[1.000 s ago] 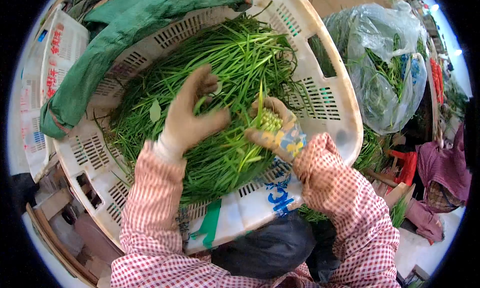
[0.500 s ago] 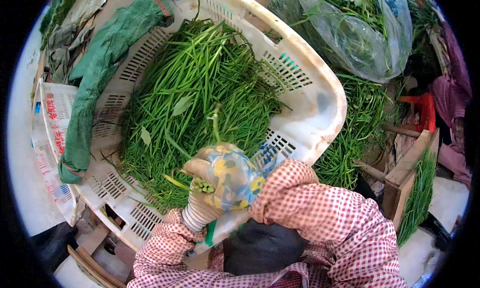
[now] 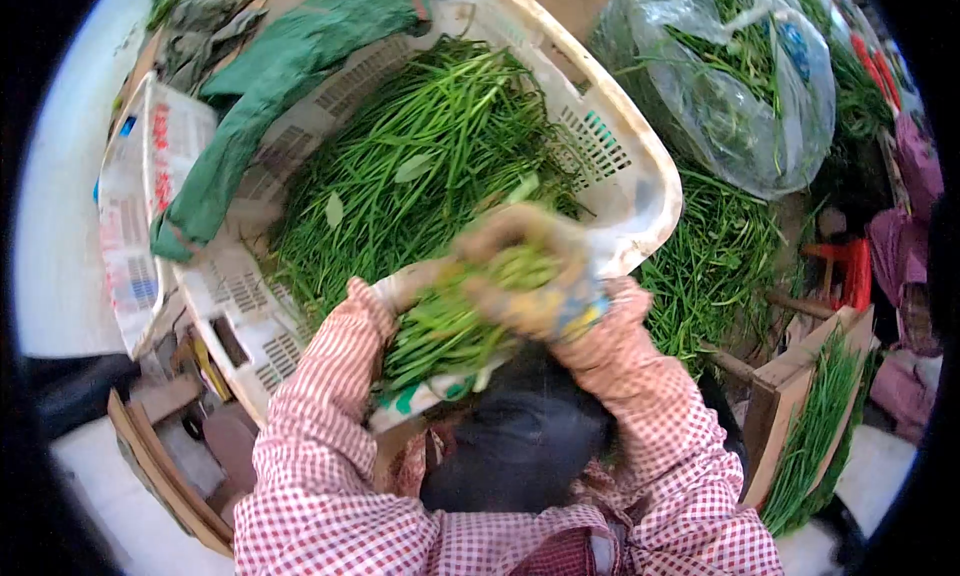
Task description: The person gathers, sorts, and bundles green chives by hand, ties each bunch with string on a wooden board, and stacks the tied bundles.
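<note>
My right hand [image 3: 550, 271], in a yellow and blue patterned glove and blurred by motion, is closed around the pale stem ends of a bunch of chives [image 3: 440, 341]. On the other side, my gloved left hand [image 3: 408, 284] is against the same bunch; its fingers are mostly hidden by the leaves and the right hand. The green leaves hang toward my lap, over the near rim of a white plastic basket [image 3: 640, 201]. A large heap of loose chives [image 3: 430, 151] fills much of the basket, with a few broad leaves on top.
A rolled green woven sack [image 3: 270, 86] lies over the basket's left side. At the upper right stands a clear plastic bag [image 3: 740, 96] of greens. More chives [image 3: 700, 266] lie on the floor, beside a wooden frame [image 3: 800, 376] and a red plastic object [image 3: 850, 271].
The bunch has turned, so its leaves now point down toward me. My right hand has moved up and right, and my left hand up. The view has shifted slightly.
</note>
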